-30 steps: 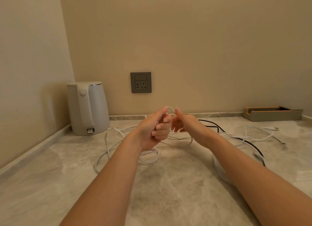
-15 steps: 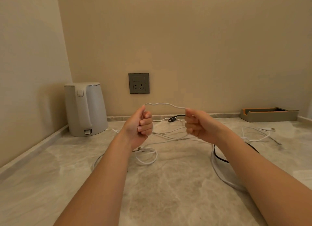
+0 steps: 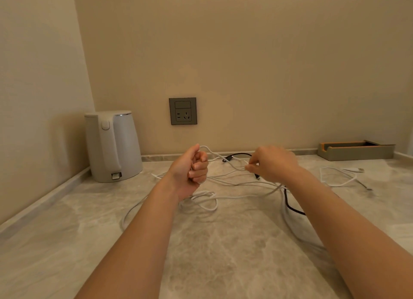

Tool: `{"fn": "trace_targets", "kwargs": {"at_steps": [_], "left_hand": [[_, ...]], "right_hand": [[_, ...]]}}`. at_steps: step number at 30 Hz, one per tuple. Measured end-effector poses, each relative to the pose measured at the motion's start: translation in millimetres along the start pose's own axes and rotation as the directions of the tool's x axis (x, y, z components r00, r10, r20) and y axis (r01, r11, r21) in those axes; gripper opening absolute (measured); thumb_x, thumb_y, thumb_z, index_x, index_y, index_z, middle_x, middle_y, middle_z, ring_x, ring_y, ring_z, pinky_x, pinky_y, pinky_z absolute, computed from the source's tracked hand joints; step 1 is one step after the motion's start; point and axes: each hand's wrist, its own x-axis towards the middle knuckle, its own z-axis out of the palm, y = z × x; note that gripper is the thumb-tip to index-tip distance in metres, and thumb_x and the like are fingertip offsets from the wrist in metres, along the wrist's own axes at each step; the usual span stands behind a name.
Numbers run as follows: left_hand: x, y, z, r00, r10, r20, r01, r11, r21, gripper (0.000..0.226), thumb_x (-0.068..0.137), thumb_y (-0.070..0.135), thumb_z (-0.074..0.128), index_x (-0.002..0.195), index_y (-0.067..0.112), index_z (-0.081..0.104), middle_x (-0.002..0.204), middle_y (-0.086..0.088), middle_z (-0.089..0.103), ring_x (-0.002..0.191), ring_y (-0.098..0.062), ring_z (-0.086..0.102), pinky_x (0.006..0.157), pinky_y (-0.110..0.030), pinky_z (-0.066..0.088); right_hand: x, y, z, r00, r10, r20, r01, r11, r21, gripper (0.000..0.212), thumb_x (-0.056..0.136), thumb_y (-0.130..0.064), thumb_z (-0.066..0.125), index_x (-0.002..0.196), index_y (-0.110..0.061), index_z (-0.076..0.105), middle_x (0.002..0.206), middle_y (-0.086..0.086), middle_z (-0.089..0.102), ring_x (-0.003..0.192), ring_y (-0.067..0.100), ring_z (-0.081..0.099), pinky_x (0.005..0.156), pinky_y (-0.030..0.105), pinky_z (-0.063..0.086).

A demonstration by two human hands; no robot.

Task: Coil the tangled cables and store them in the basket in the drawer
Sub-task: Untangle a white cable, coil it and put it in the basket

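- the left hand (image 3: 193,169) is a fist. its fingers are curled tight round a white cable (image 3: 203,195), and it is held up above the table (image 3: 223,254).
- the right hand (image 3: 273,163) is off to the side and does not touch the left one. its fingertips (image 3: 248,168) pinch the same white cable.
- the cable hangs in a soft dip between the two hands. the rest lies on the table under and around the hands, in loose loops and long lines that cross each other.
- a black cable (image 3: 239,154) is mixed in. one bit shows between the hands near the wall, and one bit curves out beside the right arm.
- a second white cable (image 3: 339,184) lies in a loop to the right, with a small plug at its far end. i cannot tell if it joins the messy pile.
- a low, long tray (image 3: 357,155) sits at the back right by the wall. it is grey outside and orange-brown inside. it is seen from the side, so what is in it is hard to tell.
- a kettle (image 3: 114,146) stands in the back left corner with its lid shut, so its inside is hidden.
- the fist hides the bit of cable inside it, and the right arm covers part of the pile.
- the table looks like smooth, pale stone with grey swirls. the kettle is white and rounded. the wall socket (image 3: 182,110) is a flat grey square.
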Motion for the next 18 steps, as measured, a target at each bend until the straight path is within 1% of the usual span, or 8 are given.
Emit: {"fn": "trace_targets", "kwargs": {"at_steps": [2, 4, 7, 9, 11, 13, 15, 18], "left_hand": [[-0.7, -0.8, 2.9, 1.0, -0.019, 0.0, 0.019, 0.997, 0.078, 0.056, 0.103, 0.03, 0.026, 0.053, 0.011, 0.044, 0.034, 0.007, 0.028, 0.022, 0.0, 0.02, 0.027, -0.013, 0.015], [-0.8, -1.2, 5.7, 0.999, -0.034, 0.0, 0.034, 0.99, 0.133, 0.055, 0.103, 0.03, 0.026, 0.055, 0.011, 0.043, 0.034, 0.007, 0.028, 0.022, 0.0, 0.02, 0.026, -0.013, 0.015], [-1.4, -2.8, 10.3, 0.998, -0.065, 0.009, 0.062, 0.978, 0.197, 0.05, 0.103, 0.031, 0.026, 0.06, 0.01, 0.041, 0.034, 0.007, 0.028, 0.022, 0.0, 0.02, 0.025, -0.013, 0.016], [-2.0, -2.6, 10.9, 0.997, -0.071, 0.031, 0.064, 0.984, 0.168, 0.055, 0.103, 0.031, 0.026, 0.055, 0.011, 0.045, 0.034, 0.007, 0.029, 0.022, 0.0, 0.02, 0.025, -0.013, 0.017], [-2.3, -0.8, 10.6, 0.996, -0.063, 0.065, 0.056, 0.994, 0.093, 0.065, 0.103, 0.032, 0.025, 0.047, 0.012, 0.05, 0.033, 0.007, 0.029, 0.021, 0.001, 0.021, 0.024, -0.012, 0.017], [-2.8, 0.4, 12.2, 0.996, -0.036, 0.084, 0.035, 0.999, 0.014, 0.067, 0.103, 0.032, 0.025, 0.045, 0.011, 0.051, 0.033, 0.007, 0.03, 0.021, 0.001, 0.022, 0.024, -0.012, 0.017], [-2.3, 1.2, 15.3, 0.998, 0.004, 0.066, 0.001, 0.997, -0.073, 0.062, 0.103, 0.034, 0.026, 0.052, 0.009, 0.049, 0.035, 0.006, 0.032, 0.021, 0.001, 0.023, 0.025, -0.012, 0.018], [-1.6, 3.9, 16.0, 0.998, 0.048, -0.038, -0.054, 0.984, -0.168, 0.051, 0.102, 0.042, 0.026, 0.063, 0.013, 0.041, 0.038, 0.006, 0.035, 0.023, 0.0, 0.026, 0.027, -0.012, 0.021]], "right_hand": [[-4.2, -6.7, 5.4, 0.999, -0.045, 0.014, 0.046, 0.992, -0.114, 0.025, 0.095, -0.036, 0.048, 0.104, -0.021, 0.065, 0.111, 0.003, 0.066, 0.106, 0.028, 0.059, 0.075, 0.031, 0.039], [-4.2, -12.4, 10.5, 0.991, -0.134, -0.02, 0.13, 0.983, -0.128, 0.029, 0.096, -0.032, 0.044, 0.118, -0.02, 0.059, 0.119, 0.005, 0.062, 0.113, 0.029, 0.055, 0.08, 0.032, 0.038], [-0.3, -22.9, 17.2, 0.942, -0.288, -0.171, 0.309, 0.945, 0.106, 0.026, 0.097, -0.027, 0.043, 0.115, -0.016, 0.057, 0.11, 0.005, 0.063, 0.105, 0.027, 0.055, 0.081, 0.035, 0.038], [0.1, -28.5, 20.7, 0.936, -0.281, -0.212, 0.338, 0.887, 0.314, 0.019, 0.098, -0.026, 0.044, 0.099, -0.014, 0.058, 0.093, 0.003, 0.063, 0.09, 0.026, 0.056, 0.076, 0.037, 0.041], [-0.9, -29.0, 25.1, 0.951, -0.217, -0.22, 0.296, 0.845, 0.445, 0.02, 0.098, -0.026, 0.043, 0.089, -0.015, 0.058, 0.075, -0.001, 0.059, 0.074, 0.024, 0.055, 0.071, 0.039, 0.046], [-1.0, -27.7, 28.6, 0.964, -0.183, -0.191, 0.255, 0.836, 0.486, 0.023, 0.099, -0.027, 0.042, 0.086, -0.018, 0.06, 0.062, -0.007, 0.052, 0.066, 0.02, 0.051, 0.07, 0.041, 0.047], [-2.2, -32.7, 31.0, 0.97, -0.221, -0.104, 0.244, 0.847, 0.473, 0.023, 0.099, -0.027, 0.041, 0.088, -0.02, 0.061, 0.06, -0.01, 0.046, 0.068, 0.019, 0.047, 0.072, 0.039, 0.047], [-9.7, -49.8, 30.7, 0.953, -0.301, 0.02, 0.268, 0.878, 0.397, 0.027, 0.101, -0.03, 0.034, 0.096, -0.017, 0.057, 0.078, -0.004, 0.055, 0.081, 0.025, 0.053, 0.074, 0.038, 0.045]]}}
